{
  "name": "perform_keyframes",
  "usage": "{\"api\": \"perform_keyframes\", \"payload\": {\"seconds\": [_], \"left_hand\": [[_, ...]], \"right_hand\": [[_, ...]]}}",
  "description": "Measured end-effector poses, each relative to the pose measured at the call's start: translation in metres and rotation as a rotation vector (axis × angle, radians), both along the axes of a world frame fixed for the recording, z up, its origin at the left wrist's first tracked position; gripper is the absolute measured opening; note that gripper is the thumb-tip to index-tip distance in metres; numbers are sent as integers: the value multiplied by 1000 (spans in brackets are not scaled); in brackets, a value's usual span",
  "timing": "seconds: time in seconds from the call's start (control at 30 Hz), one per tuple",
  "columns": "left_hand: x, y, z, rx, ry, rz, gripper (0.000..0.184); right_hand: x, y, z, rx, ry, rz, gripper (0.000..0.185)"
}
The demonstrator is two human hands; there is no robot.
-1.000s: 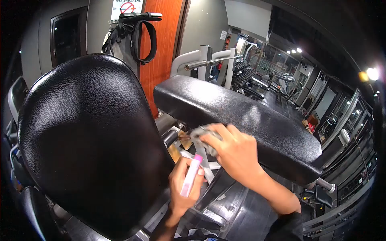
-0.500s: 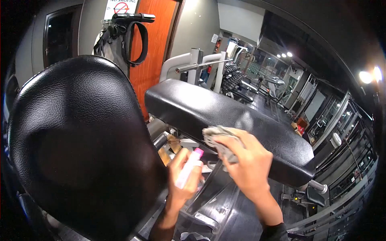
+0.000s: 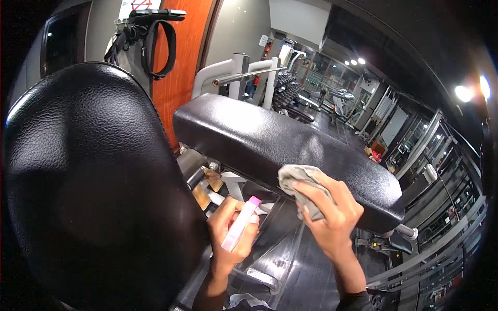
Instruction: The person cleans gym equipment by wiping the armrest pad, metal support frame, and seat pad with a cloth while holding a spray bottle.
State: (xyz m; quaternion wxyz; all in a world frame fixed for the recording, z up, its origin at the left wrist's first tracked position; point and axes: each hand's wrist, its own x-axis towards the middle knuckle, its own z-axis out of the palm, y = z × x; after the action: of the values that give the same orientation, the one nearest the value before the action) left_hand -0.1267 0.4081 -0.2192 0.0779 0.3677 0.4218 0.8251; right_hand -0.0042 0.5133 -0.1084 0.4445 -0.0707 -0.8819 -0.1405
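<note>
My left hand (image 3: 232, 230) is closed around a small white bottle (image 3: 240, 225) with a pink top, tilted up and to the right. Fingers of my right hand (image 3: 334, 212) are wrapped round a crumpled grey cloth (image 3: 301, 187), which is at the front side of a long black padded bench (image 3: 275, 140). Whether the cloth touches the padding is hard to tell. To the left of both hands stands a large black padded backrest (image 3: 93, 171). Beneath the long pad, between it and the backrest, are a dark roller end (image 3: 195, 179) and light metal frame parts (image 3: 233, 179).
Black straps and a belt (image 3: 163, 49) hang before an orange-brown door (image 3: 187, 57). Behind the bench is a rack with a bar (image 3: 249, 76). Dumbbells (image 3: 288, 88) and machines line the background. A metal frame foot (image 3: 263, 279) rests on the dark floor (image 3: 306, 274).
My right hand has moved right with the cloth, away from the metal parts and along the long pad. The camera view has shifted. My left hand still holds the bottle.
</note>
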Motion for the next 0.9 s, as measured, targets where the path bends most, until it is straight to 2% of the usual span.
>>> {"api": "perform_keyframes", "payload": {"seconds": [0.07,0.2,0.3,0.4,0.63,0.7,0.9], "left_hand": [[-2,-1,-2,-34,70,48,11],[0,-3,-1,5,12,0,13],[-2,-1,-4,-58,46,54,15],[-1,-2,-1,-34,24,47,15],[-4,-5,-3,-78,124,76,15],[-3,-7,1,-80,21,10,17],[-7,-6,-7,-25,77,-8,23]], "right_hand": [[-6,0,-11,43,10,-9,44],[5,-6,-29,-107,-135,-34,41],[30,-3,-20,-191,-116,-7,39],[47,-4,-18,-221,113,-136,39],[-6,-2,-35,-87,114,-28,48],[-2,-3,-35,-129,86,-29,46],[57,4,-29,-259,7,-55,40]]}}
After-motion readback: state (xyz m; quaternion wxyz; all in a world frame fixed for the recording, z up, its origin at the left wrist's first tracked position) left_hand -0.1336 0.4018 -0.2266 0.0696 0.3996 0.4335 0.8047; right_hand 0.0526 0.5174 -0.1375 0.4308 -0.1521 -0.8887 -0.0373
